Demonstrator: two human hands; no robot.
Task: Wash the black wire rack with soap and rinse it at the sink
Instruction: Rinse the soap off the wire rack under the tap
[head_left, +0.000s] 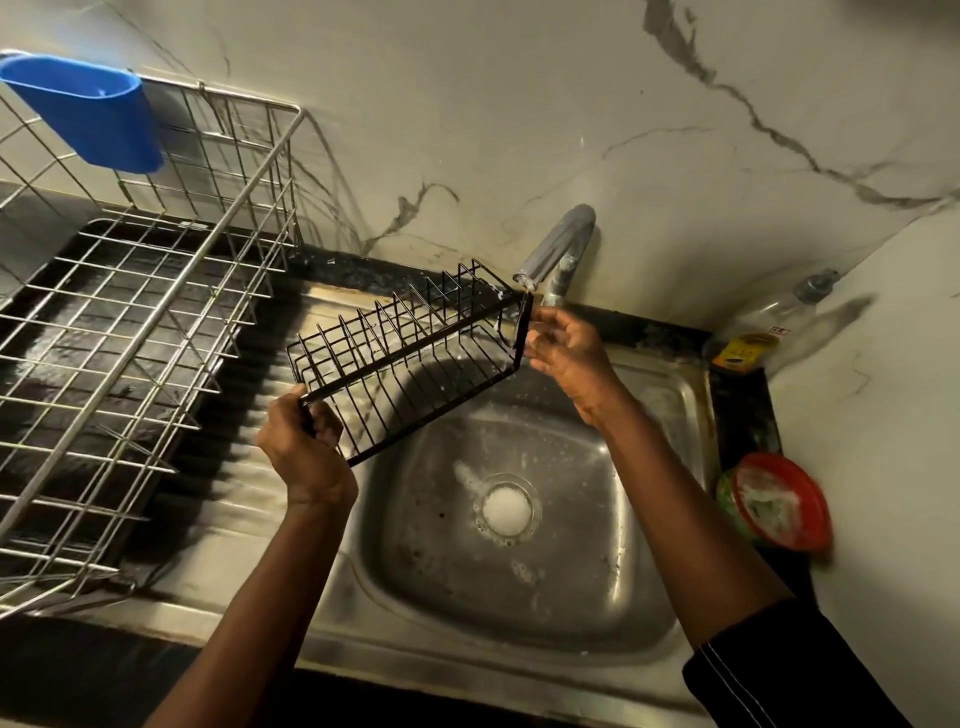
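While it is held in the air above the sink (613, 587), the black wire rack (415, 349) lies tilted, its far end raised right up to the spout of the faucet (558, 249) and its near end lower, over the ribbed drainboard. The rack is a long, narrow basket of thin, dark-coated metal. A flat bar runs along its upper edge, and a row of upright wire prongs stands along the far side. A few pale flecks cling to the wires near the spout.

The left hand (304, 441) grips the near end, fingers curled round the corner of the frame. The right hand (563, 348) holds the far end, with thumb and bent fingers closed on the end frame just below the spout.

The sink is dull stainless steel, streaked with suds, and its round drain (504, 506) is filled with white foam. The faucet is a matte grey curved tube. To the left stands a large silvery wire dish rack (156, 322) of open grid, with a blue plastic cup (88, 111) hung on its rim. The wall (519, 104) is pale marble with grey veins.
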